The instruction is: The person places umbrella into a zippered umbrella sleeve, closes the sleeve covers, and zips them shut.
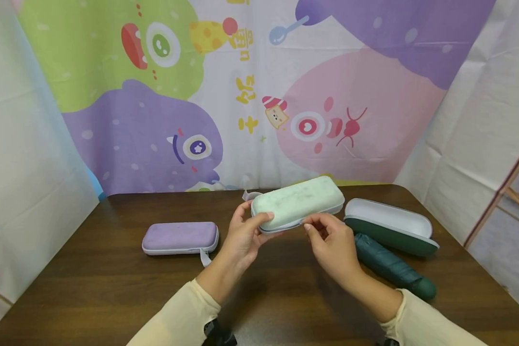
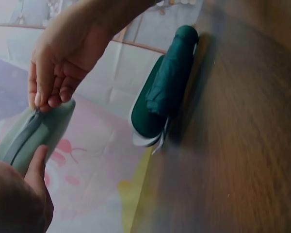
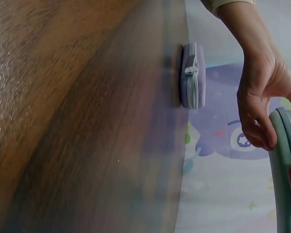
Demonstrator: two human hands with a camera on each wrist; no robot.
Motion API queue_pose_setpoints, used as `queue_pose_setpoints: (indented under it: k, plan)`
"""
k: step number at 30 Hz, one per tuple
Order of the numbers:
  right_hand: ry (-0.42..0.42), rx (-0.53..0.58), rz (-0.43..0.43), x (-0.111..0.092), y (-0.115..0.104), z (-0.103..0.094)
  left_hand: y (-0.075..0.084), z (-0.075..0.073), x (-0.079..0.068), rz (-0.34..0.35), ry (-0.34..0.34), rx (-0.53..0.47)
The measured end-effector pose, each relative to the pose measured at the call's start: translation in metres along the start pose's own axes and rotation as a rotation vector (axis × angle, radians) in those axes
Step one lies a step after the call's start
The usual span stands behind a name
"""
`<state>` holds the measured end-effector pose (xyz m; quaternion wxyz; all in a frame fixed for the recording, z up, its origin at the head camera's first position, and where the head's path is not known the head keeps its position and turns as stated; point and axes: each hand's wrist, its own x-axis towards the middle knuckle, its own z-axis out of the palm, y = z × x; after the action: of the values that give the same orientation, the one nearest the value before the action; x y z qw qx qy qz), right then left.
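Between the thumb and fingers of our left hand (image 1: 244,236) we hold the mint case (image 1: 300,199) by its left end, above the table (image 1: 112,283). Our right hand (image 1: 335,242) pinches the zip (image 2: 24,136), though its pull looks hidden. Right of our right hand lie an umbrella (image 1: 389,262) and an open case (image 1: 402,240); left of our left, a purple case (image 1: 179,236). A loose left grip could let a hard tug twist the mint case free.

Mint case (image 1: 298,203), lilac case (image 1: 179,235), green umbrella (image 1: 387,262)
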<state>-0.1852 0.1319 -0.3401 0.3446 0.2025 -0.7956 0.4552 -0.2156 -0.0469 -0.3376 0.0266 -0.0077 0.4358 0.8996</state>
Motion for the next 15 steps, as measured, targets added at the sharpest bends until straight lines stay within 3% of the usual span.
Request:
queue_pose_setpoints:
  k: [7, 15]
  plan:
    - [-0.017, 0.004, -0.103, 0.003, 0.005, -0.006, 0.004, -0.012, 0.001, -0.085, -0.170, 0.050]
    - [-0.153, 0.110, -0.212, 0.014, 0.015, -0.019, 0.014, -0.020, 0.000, -0.133, -0.398, 0.235]
